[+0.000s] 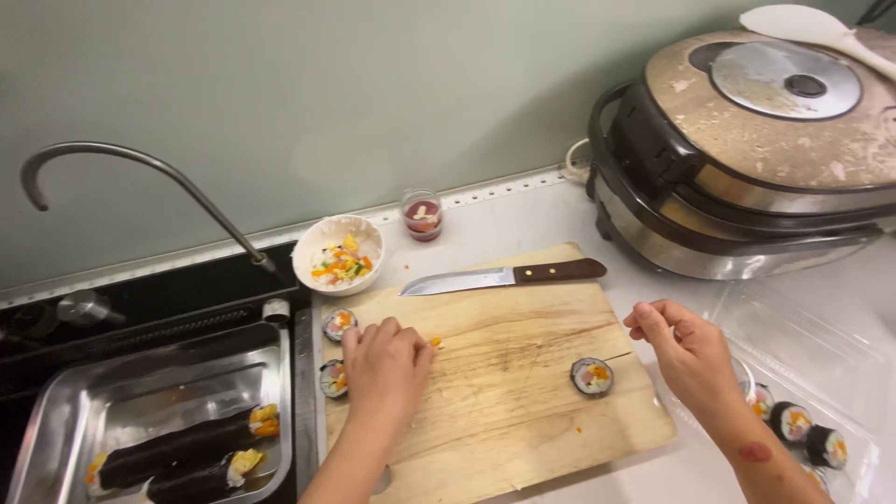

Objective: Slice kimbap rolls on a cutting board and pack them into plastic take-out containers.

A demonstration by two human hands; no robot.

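Head view – three roll slices on board, one knife, both hands' fingers loose (nothing held).

Rice cooker cut off right, tray cropped below

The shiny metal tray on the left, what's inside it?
Inside the shiny metal tray lie two uncut dark seaweed rolls, yellow and orange filling showing at their ends. The picture's bottom edge cuts off the lower roll.
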